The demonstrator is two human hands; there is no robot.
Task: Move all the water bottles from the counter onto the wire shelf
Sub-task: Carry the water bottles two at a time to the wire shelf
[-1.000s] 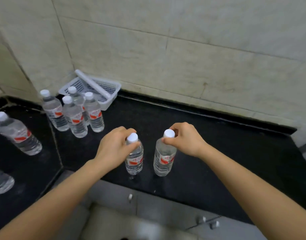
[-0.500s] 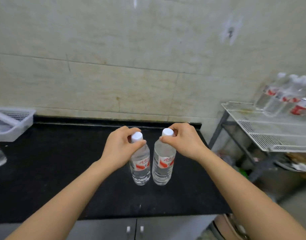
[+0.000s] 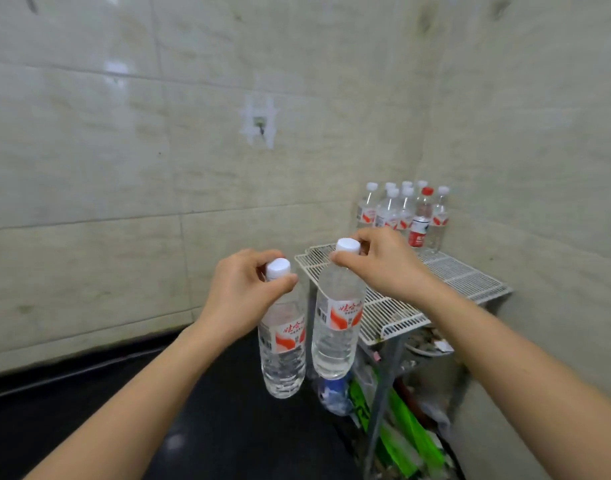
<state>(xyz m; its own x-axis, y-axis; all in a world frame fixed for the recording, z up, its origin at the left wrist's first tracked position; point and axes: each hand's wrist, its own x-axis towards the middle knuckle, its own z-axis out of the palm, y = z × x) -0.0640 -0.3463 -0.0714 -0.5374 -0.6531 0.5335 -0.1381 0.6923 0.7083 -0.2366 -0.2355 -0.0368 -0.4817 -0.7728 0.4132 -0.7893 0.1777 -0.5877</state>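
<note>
My left hand (image 3: pixel 243 289) grips the neck of a clear water bottle (image 3: pixel 283 351) with a white cap and red label, held upright in the air above the black counter (image 3: pixel 89 410). My right hand (image 3: pixel 383 261) pinches the cap of a second bottle (image 3: pixel 337 327), held slightly higher at the near corner of the white wire shelf (image 3: pixel 446 271). Several bottles (image 3: pixel 401 213) stand grouped at the shelf's far corner against the wall; one has a red cap.
Tiled walls close in behind and to the right of the shelf. Under the shelf lie green packaging (image 3: pixel 401 427), a blue-capped item (image 3: pixel 333 389) and other clutter. The counter's right edge ends just left of the shelf's metal leg (image 3: pixel 380 393).
The view has swung right from the counter to the shelf. Both hands have lifted their bottles off the counter and carried them rightward toward the shelf's near corner.
</note>
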